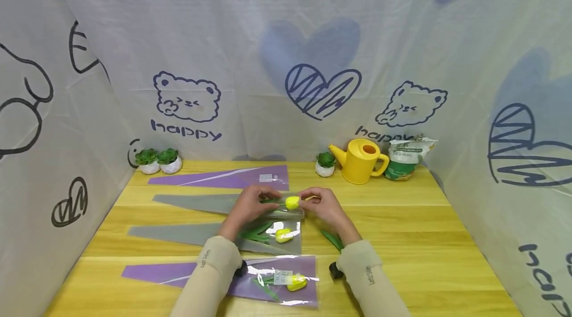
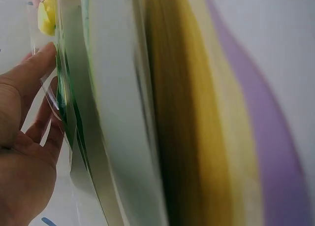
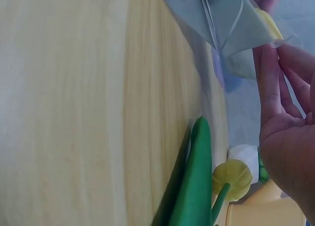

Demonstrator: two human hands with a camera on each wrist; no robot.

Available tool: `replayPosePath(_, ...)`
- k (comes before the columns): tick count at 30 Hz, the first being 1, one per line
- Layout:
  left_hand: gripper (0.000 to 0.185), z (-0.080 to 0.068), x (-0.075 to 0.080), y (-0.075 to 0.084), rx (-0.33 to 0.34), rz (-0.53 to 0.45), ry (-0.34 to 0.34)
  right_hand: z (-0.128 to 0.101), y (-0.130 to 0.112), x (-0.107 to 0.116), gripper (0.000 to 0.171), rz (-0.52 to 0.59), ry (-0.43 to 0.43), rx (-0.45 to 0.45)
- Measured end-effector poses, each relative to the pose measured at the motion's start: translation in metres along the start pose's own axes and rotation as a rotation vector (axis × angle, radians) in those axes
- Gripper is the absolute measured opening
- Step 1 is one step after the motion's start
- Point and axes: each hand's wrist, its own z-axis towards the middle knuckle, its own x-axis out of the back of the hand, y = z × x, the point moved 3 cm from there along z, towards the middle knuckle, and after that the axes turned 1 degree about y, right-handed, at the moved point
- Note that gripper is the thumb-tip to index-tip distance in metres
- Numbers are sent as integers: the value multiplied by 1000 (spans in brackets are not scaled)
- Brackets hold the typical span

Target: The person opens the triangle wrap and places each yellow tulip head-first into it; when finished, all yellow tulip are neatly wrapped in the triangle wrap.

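A grey, clear-fronted flower sleeve [image 1: 192,201] with a yellow tulip [image 1: 292,202] inside is between both hands. My left hand [image 1: 254,203] holds the sleeve along the stem, thumb on one side and fingers on the other; green leaves show through the film in the left wrist view. My right hand [image 1: 326,205] pinches the wide end beside the bloom. In the right wrist view the right hand [image 3: 288,98] has its fingertips at the film's edge. Under my right forearm lies a loose green leaf [image 1: 331,238], with a yellow bloom [image 3: 232,180] near it in the right wrist view.
Nearer me lie a grey sleeve [image 1: 178,231] and a purple sleeve [image 1: 152,271], each with a yellow tulip. Another purple sleeve [image 1: 214,178] lies behind. Along the back stand potted succulents [image 1: 324,164], a yellow watering can [image 1: 359,162] and a green-white bag [image 1: 404,159].
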Motion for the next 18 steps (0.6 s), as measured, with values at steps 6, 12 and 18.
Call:
replayPosePath(6,23,1,-1,1,16,-37,6,0,4,0,21,31,-1,-19)
replayPosePath(12,22,1,-2,1,23,-44,-3,-1,2,-3,20,97,-24,-21)
replayPosePath(18,23,1,-1,2,35,-49,-1,-3,1,-8,20,151,-62,-32)
